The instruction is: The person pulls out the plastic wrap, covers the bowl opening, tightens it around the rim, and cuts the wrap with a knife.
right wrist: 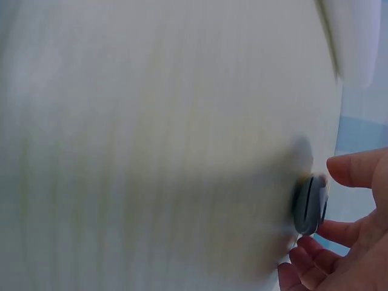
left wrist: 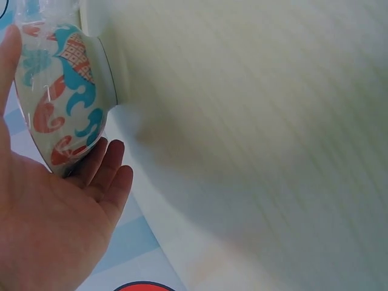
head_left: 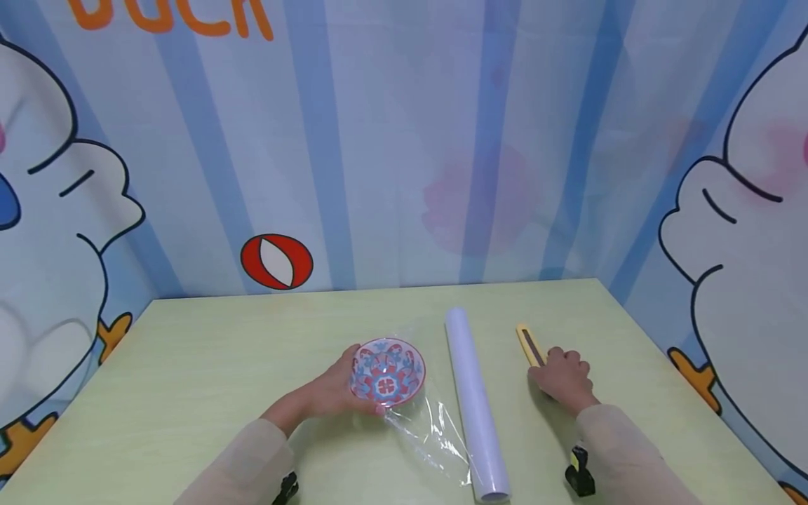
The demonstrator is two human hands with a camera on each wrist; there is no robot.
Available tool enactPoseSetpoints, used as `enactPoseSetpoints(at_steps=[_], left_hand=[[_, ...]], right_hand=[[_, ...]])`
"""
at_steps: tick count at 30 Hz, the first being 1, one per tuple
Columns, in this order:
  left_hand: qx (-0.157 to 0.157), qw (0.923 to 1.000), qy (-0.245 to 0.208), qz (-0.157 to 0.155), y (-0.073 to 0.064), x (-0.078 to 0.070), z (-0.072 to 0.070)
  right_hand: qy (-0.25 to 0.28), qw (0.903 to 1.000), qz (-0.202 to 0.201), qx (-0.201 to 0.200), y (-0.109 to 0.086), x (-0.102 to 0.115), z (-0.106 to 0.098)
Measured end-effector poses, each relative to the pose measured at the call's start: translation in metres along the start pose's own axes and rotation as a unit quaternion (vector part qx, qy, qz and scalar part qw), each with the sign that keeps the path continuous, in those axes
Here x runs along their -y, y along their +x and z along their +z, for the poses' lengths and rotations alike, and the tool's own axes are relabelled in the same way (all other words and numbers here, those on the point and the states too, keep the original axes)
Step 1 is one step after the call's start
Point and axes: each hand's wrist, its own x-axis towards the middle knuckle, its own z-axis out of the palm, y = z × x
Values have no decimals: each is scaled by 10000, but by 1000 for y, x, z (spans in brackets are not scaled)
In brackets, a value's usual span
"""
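A small bowl (head_left: 387,372) with a red and blue pattern is held at its side by my left hand (head_left: 337,386). In the left wrist view the bowl (left wrist: 63,97) has glossy clear film against its wall, with the fingertips under its rim. Clear plastic film (head_left: 435,431) trails from the bowl toward a pale lavender roll (head_left: 476,407). My right hand (head_left: 564,379) is at the near end of a yellow utility knife (head_left: 529,342). The knife's dark end (right wrist: 309,206) lies between thumb and fingers in the right wrist view; the thumb appears apart from it.
A light wood-look table (head_left: 240,365) carries everything. Small black devices (head_left: 579,473) sit at both wrists. Behind stands a blue striped backdrop (head_left: 391,140) with cartoon figures and a red ball print (head_left: 276,261). The roll lies lengthwise between the two hands.
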Motion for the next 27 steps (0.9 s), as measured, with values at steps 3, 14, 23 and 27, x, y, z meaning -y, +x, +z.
enactPoseSetpoints(at_steps=[3,14,23,27], left_hand=[[-6,10000,2,62,-1,-1,0],[63,9999,-33,93,-1,-2,1],[74,9999,-57,43,1,0,1],[39,10000,34,85,1,2,1]], right_hand=[[-82,10000,-18,-3,1,-5,1],[88,9993,-342,-129,3,-7,1],[450,9979,-466,2,3,-6,3],[1064,9939,-230,162,1,2,4]])
